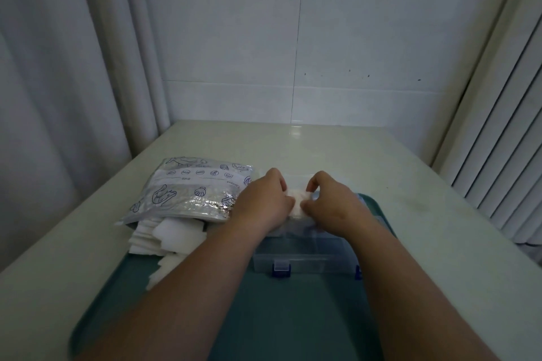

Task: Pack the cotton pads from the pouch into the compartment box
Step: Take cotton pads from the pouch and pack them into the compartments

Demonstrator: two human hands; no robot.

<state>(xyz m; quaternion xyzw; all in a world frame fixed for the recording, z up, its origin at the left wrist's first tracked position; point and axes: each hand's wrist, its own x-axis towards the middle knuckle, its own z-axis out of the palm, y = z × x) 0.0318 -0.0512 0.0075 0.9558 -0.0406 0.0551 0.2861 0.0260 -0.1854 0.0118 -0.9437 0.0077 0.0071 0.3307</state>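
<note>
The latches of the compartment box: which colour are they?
Dark blue latches on the clear compartment box; seen best in head view.

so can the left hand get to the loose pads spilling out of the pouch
Probably yes. The left hand is pinching a cotton pad over the compartment box, so it must release that first. The loose pads lie uncovered right beside its forearm, at the pouch mouth, with nothing between.

**Count on the table**

One table (410, 184), one tray (264, 316), one box (305, 261), one pouch (193, 193). Two hands: left hand (264, 199), right hand (331, 202). Two blue latches (281, 269) on the box front. Loose pads (164, 234): one heap, too overlapped to count. One wad (297, 199) pinched between both hands, perhaps several pads.
</note>
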